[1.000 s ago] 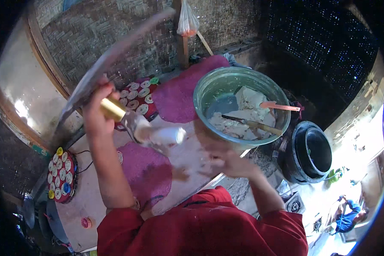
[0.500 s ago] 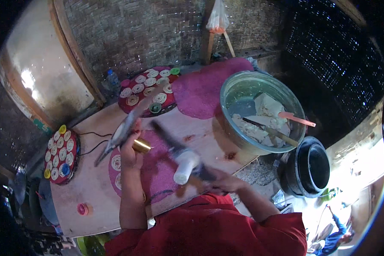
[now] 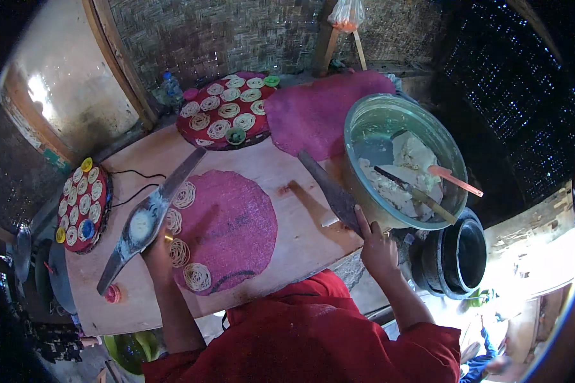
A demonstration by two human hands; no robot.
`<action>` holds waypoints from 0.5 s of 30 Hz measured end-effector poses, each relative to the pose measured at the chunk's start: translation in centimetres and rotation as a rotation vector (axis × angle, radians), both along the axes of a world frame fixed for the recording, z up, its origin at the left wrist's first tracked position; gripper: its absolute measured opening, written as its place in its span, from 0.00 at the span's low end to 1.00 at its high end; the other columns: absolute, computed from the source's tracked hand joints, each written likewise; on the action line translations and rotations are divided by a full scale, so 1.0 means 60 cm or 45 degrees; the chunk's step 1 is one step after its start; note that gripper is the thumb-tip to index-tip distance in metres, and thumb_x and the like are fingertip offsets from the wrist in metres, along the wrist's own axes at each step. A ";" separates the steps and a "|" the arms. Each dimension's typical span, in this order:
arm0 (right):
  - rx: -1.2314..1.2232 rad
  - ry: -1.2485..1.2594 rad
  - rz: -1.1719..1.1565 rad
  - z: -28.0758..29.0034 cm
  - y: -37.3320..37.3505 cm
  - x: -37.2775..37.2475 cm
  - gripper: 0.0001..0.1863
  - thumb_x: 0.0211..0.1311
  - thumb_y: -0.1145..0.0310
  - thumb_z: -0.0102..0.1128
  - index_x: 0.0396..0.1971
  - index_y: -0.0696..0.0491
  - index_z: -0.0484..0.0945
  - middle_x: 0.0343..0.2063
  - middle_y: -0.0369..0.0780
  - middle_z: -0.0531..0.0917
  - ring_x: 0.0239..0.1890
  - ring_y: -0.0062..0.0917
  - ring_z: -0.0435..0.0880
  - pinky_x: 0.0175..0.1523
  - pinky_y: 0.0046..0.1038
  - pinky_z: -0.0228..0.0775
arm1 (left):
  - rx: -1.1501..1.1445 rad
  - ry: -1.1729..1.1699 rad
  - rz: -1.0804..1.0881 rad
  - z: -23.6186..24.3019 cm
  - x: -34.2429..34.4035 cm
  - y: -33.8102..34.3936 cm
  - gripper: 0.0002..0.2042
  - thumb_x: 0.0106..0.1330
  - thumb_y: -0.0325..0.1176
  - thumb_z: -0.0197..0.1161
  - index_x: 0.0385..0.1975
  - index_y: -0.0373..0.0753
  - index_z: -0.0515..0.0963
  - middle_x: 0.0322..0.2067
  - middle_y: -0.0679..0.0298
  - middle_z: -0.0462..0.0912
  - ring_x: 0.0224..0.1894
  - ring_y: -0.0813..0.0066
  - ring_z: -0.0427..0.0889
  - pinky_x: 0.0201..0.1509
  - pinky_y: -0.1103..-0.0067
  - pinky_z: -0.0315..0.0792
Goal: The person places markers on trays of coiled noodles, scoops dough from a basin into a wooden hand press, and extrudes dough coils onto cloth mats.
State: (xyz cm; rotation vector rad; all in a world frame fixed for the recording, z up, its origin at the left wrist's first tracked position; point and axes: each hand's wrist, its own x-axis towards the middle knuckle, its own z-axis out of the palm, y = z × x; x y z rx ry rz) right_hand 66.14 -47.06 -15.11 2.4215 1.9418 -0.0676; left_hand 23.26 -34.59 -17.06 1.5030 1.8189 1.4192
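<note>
My left hand (image 3: 154, 254) grips a long wooden press piece (image 3: 118, 263) with a dough-smeared round middle, with a bit of brass (image 3: 168, 238) showing beside it. My right hand (image 3: 378, 246) is closed on a dark wooden bar (image 3: 321, 179), left of the green basin (image 3: 358, 185); part of a white cylinder (image 3: 330, 221) shows beneath the bar. A round pink mat (image 3: 230, 223) lies between my hands, with several lacy noodle-like coils (image 3: 197, 276) along its left side.
Two red round trays (image 3: 204, 89) (image 3: 67, 191) hold more coils. A pink mat (image 3: 319, 102) lies behind the basin, which holds pale dough and two utensils. Dark pots (image 3: 463, 252) stand right of the wooden table (image 3: 124, 306). A person (image 3: 482, 360) is at the lower right.
My left hand has come down and leftward with the press piece. My right hand has closed on the bar and moved up and right toward the basin. The view has shifted.
</note>
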 end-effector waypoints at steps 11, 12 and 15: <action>-0.038 -0.012 0.075 0.012 0.002 -0.001 0.42 0.52 0.78 0.49 0.66 0.35 0.47 0.42 0.47 0.74 0.27 0.40 0.82 0.29 0.40 0.76 | -0.029 -0.193 0.123 0.021 -0.001 -0.018 0.18 0.60 0.34 0.63 0.47 0.32 0.73 0.48 0.56 0.76 0.50 0.65 0.73 0.55 0.73 0.65; -0.055 0.055 0.028 0.019 0.003 -0.005 0.40 0.52 0.78 0.50 0.66 0.37 0.49 0.43 0.48 0.74 0.29 0.41 0.81 0.32 0.39 0.77 | -0.025 -0.192 0.129 0.021 0.004 -0.024 0.18 0.60 0.34 0.63 0.47 0.32 0.73 0.48 0.56 0.76 0.50 0.65 0.73 0.55 0.73 0.65; 0.375 0.323 0.241 0.032 0.018 -0.016 0.38 0.54 0.79 0.50 0.66 0.43 0.51 0.46 0.49 0.74 0.37 0.43 0.81 0.41 0.38 0.75 | -0.326 0.092 -0.246 -0.018 0.022 -0.051 0.21 0.59 0.37 0.64 0.49 0.35 0.71 0.47 0.58 0.76 0.49 0.68 0.74 0.54 0.73 0.67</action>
